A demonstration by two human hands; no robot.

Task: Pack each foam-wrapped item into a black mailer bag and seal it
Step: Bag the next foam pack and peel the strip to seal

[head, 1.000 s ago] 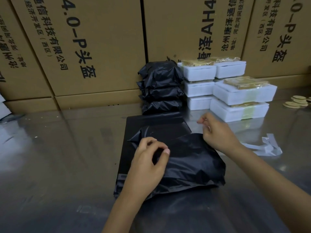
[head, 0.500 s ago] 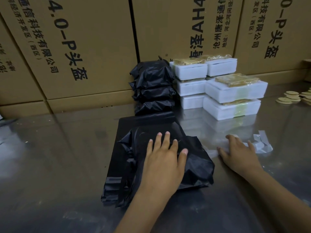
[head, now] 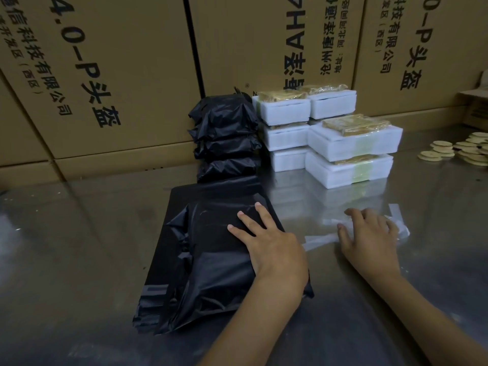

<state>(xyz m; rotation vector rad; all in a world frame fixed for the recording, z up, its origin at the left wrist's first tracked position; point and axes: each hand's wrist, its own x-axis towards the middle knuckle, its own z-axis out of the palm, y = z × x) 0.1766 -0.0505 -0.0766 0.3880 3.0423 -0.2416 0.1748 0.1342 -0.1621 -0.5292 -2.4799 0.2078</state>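
On table [head: 79, 247]: left hand [head: 274, 249] fingers [head: 248, 219] spread flat atop filled black mailer bag [head: 211, 260]; right hand [head: 369, 239] flat beside.

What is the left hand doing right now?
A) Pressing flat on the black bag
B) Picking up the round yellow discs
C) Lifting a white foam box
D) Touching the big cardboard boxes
A: the left hand lies flat with straight fingers on the filled black mailer bag, while the foam-wrapped items sit untouched further back on the table.
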